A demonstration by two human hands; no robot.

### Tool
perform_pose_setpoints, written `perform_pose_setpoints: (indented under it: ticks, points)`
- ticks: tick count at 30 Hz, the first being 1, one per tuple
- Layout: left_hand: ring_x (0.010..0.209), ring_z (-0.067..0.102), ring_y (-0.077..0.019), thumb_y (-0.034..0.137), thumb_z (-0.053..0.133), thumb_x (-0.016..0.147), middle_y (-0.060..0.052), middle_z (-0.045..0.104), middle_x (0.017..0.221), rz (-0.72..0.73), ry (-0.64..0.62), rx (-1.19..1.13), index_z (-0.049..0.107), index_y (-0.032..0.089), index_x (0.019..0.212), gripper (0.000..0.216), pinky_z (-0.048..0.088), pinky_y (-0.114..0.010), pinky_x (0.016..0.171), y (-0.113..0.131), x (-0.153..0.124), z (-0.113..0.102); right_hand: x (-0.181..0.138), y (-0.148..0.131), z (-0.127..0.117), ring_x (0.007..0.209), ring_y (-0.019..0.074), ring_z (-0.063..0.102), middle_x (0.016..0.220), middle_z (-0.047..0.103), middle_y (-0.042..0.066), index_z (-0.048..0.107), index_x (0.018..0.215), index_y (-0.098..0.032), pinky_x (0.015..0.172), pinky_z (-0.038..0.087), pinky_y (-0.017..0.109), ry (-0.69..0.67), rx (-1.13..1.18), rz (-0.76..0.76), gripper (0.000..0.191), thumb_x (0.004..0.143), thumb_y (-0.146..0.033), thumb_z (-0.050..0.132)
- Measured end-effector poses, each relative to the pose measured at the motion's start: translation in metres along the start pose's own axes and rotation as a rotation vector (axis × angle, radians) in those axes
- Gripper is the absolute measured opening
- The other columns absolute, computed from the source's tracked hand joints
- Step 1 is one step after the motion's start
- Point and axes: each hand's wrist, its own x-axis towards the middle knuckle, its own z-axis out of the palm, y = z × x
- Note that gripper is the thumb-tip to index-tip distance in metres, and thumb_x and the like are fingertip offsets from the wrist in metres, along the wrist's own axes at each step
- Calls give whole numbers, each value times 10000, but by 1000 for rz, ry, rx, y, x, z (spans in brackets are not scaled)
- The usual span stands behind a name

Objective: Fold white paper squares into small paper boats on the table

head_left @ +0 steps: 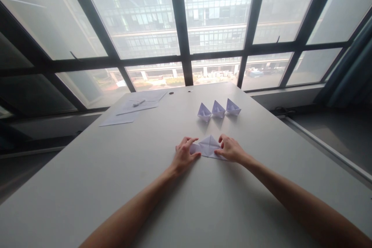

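A half-folded sheet of white paper lies flat on the grey table, shaped like a low triangle. My left hand rests on its left end, fingers curled and pressing the paper down. My right hand pinches its right end with thumb and fingertips. Beyond the hands stand three finished paper boats in a row, apart from the sheet I hold.
Loose white sheets with a pen on top lie at the far left of the table. Two small round holes sit near the far edge. A large window wall rises behind the table; floor drops away on both sides.
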Motion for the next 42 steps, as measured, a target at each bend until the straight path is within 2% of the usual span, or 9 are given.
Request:
perform_pose_setpoints:
  ticks: [7,12,18,22,26,28,33,39,42]
  points:
    - [1156,580,-280,273,740,789,-63,640,1207,13,-20,-40,565,257,1334,573,410,-432,1021,-5,3,3,3,0,-3,674,170,581,727,647,17,620,738,-169,576,357,255,-108,73,13,213,701,-349,727]
    - [1127,590,-286,263,775,760,-49,684,1166,-15,-6,-36,566,275,1331,608,401,-441,1003,-9,4,6,2,0,-2,694,164,577,762,649,10,606,771,-171,586,366,244,-59,187,-80,181,698,-297,715]
    - [1077,599,-287,256,798,741,-43,687,1099,9,37,-44,617,282,1253,543,422,-440,953,-8,4,6,10,12,1,681,159,575,737,634,-8,611,802,-180,613,398,250,-39,315,-215,158,736,-289,703]
    - [986,630,-248,288,775,762,-59,680,1059,13,86,-216,627,232,1186,452,483,-383,886,-11,6,6,19,28,0,758,186,608,793,662,9,661,861,-183,693,443,279,26,386,-272,167,751,-300,710]
    - [884,646,-209,346,756,763,-60,679,1023,-83,120,-379,614,193,1031,339,514,-309,744,-16,8,5,26,41,4,822,218,644,819,694,21,678,882,-190,769,481,313,96,444,-311,180,756,-313,715]
    - [853,641,-202,349,747,760,-44,682,956,-104,121,-374,616,192,933,268,502,-293,714,-17,9,4,27,45,7,844,229,659,853,711,29,682,894,-196,799,495,329,137,464,-320,180,772,-325,707]
    - [779,596,-182,280,711,770,-23,638,837,-34,156,-254,617,186,725,140,466,-288,715,-16,8,1,26,44,14,861,250,677,894,728,43,696,932,-207,800,528,353,143,487,-319,192,797,-345,693]
    - [785,592,-170,195,637,803,-19,616,850,56,152,-266,617,194,752,54,463,-257,691,-12,6,5,25,40,14,834,245,689,873,734,37,705,899,-206,777,542,344,149,502,-327,163,795,-331,703]
    - [767,604,-164,212,605,831,-21,639,862,29,139,-269,619,192,792,46,463,-247,670,-11,6,6,25,41,15,848,241,686,880,733,36,706,905,-206,794,539,338,164,487,-331,154,801,-320,705]
